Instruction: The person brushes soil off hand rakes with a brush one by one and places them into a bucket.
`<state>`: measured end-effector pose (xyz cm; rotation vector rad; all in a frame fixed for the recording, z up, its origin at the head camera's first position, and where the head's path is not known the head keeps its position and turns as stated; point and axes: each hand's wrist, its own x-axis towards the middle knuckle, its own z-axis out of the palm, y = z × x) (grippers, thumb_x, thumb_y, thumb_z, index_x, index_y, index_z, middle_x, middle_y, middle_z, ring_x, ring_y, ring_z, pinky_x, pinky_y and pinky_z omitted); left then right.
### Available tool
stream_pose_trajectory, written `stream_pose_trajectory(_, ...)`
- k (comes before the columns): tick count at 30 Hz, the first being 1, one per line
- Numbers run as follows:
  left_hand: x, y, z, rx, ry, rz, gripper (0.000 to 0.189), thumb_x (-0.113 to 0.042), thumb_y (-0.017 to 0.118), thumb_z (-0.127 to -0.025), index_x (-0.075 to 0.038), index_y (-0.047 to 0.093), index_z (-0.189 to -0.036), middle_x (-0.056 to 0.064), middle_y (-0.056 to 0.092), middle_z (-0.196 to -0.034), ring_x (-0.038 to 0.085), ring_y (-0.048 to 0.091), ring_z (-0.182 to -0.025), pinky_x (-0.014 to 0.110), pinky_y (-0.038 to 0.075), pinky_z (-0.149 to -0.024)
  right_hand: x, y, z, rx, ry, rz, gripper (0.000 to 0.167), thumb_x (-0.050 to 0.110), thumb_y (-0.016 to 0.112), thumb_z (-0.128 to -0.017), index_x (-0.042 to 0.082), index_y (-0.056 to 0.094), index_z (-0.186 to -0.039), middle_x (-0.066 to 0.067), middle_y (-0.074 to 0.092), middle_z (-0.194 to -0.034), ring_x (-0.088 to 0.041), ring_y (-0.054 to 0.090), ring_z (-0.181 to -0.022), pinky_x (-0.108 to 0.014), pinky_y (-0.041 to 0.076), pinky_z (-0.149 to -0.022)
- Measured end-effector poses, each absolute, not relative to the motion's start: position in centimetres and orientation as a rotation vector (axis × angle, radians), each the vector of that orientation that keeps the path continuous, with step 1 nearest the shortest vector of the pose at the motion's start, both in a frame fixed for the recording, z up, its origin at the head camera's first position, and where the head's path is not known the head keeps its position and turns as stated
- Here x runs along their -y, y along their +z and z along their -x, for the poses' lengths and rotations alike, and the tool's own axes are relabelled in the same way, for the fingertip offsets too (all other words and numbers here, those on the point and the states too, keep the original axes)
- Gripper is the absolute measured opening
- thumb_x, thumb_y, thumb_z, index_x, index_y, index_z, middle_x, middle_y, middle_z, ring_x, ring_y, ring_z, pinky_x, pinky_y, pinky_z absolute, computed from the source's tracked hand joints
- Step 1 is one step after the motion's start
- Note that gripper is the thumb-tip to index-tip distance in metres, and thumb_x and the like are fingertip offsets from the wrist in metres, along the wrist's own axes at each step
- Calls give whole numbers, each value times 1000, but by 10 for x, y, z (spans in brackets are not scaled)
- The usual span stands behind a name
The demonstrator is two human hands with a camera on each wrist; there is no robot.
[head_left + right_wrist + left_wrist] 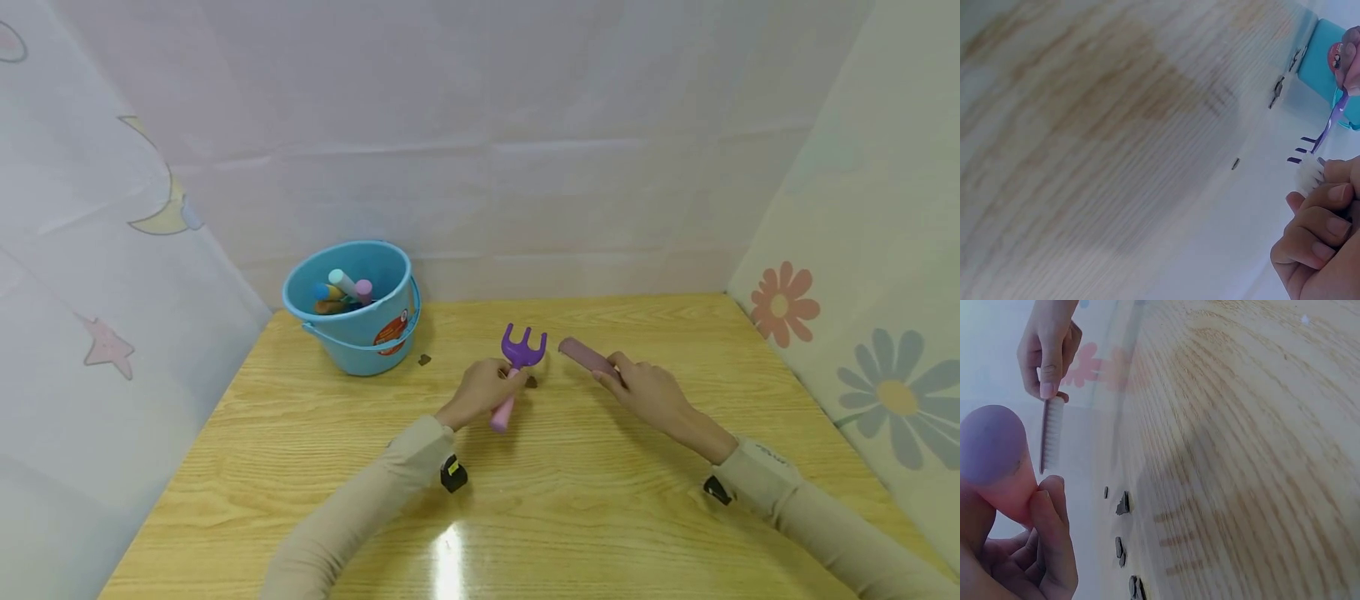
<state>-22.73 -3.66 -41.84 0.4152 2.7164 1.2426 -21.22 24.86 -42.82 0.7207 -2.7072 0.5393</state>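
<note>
In the head view my left hand [480,390] grips the pink handle of a small toy garden fork [522,351]. Its three purple prongs point away from me, held over the table. To the right, my right hand [649,392] holds a brush with a mauve back [587,356]. White bristles [1054,428] show on the brush in the left wrist view. Fork and brush are apart, their far ends close together. Curled fingers of the right hand [1322,234] wrap the brush in the right wrist view. One dark flake [532,382] lies near the fork.
A light blue bucket [352,358] with its handle hanging down stands at the back left, several coloured handles [343,282] sticking out of it. Another dark flake [424,360] lies beside it on the wooden table [570,517]. Printed cloth walls [487,167] border the back and sides.
</note>
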Motion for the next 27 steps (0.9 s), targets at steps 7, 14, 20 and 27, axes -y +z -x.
stream_pose_trajectory(7, 44, -415, 231, -2720, 1231, -391, 36, -40, 65, -94, -6, 68, -81, 0, 62, -65, 9, 55, -50, 21, 43, -44, -250, -430, 213, 2741, 564, -728, 29, 21, 61, -99, -8, 60, -105, 4, 42, -53, -5, 33, -40, -21, 26, -39)
stream_pose_trajectory(14, 53, -409, 234, -2739, 1221, -410, 30, -31, 64, -95, -7, 69, -78, -1, 63, -64, 11, 57, -50, 21, 43, -46, -248, -430, 211, 2769, 586, -750, 29, 19, 59, -101, -10, 59, -106, 4, 43, -54, -5, 34, -41, -20, 27, -40)
stream_pose_trajectory(20, 64, -395, 236, -2811, 1145, -467, 35, -33, 64, -95, -8, 66, -71, -3, 58, -60, 7, 48, -48, 21, 37, -47, -247, -429, 211, 2764, 594, -755, 31, 20, 59, -101, -10, 59, -107, 4, 43, -55, -5, 34, -41, -21, 28, -40)
stream_pose_trajectory(27, 73, -384, 235, -2826, 1111, -456, 32, -31, 63, -94, -9, 62, -70, -3, 56, -59, 8, 47, -49, 22, 35, -47, -247, -431, 211, 2771, 587, -756, 30, 19, 60, -100, -10, 59, -107, 4, 43, -55, -4, 33, -41, -20, 27, -40)
